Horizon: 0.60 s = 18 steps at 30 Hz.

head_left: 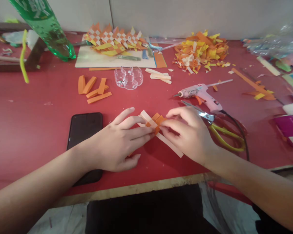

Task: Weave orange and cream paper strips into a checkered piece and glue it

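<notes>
On the red table, orange and cream paper strips cross in a small woven piece (157,121). A longer cream strip (169,145) sticks out from it toward the lower right. My left hand (119,139) lies flat with fingers stretched, its fingertips pressing on the left part of the weave and covering some of it. From the right, my right hand (189,133) has its thumb and fingers pinched on an orange paper strip (161,120) at the weave's edge. Just beyond my right hand are scissors (224,133) with yellow handles.
Behind lie folded orange strips (94,89), a clear divided tray (129,78), cream strips (158,75) and a pink glue gun (202,94). A phone (85,130) is under my left forearm. Further back are woven paper fish (114,39), paper scraps (202,50) and a green bottle (47,31).
</notes>
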Each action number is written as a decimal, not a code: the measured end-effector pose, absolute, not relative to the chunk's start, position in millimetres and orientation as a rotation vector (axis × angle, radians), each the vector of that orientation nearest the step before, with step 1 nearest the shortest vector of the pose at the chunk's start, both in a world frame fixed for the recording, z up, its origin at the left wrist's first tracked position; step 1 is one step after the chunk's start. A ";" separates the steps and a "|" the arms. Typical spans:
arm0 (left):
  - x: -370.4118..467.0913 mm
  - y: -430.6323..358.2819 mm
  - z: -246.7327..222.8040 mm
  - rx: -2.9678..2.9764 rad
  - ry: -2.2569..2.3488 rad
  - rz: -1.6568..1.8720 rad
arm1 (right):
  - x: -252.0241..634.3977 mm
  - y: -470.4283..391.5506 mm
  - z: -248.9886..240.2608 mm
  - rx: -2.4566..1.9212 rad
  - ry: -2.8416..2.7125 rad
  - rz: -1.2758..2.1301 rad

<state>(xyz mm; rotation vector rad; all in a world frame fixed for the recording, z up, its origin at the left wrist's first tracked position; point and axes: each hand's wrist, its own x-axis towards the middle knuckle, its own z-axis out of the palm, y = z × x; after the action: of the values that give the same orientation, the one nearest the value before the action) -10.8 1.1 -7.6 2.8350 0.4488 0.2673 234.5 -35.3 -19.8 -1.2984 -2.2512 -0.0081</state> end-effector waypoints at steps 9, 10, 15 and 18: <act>-10.6 0.5 -6.2 2.826 0.433 0.250 | 249.7 -37.2 -19.7 -1.075 -2.476 -0.007; -10.5 0.6 -6.2 2.823 0.435 0.245 | 250.2 -37.7 -18.7 -1.069 -2.488 -0.015; -9.1 -0.1 -6.0 2.807 0.461 0.221 | 247.4 -41.7 -17.0 -1.093 -2.553 -0.157; -8.0 -0.8 -5.4 2.807 0.483 0.209 | 246.0 -41.9 -18.0 -1.055 -2.566 -0.200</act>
<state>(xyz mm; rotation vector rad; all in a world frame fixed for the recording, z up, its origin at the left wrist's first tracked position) -8.0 -0.8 -5.4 2.8066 0.4828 0.2085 246.0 -41.9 -18.0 -1.0553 -2.5664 -0.2001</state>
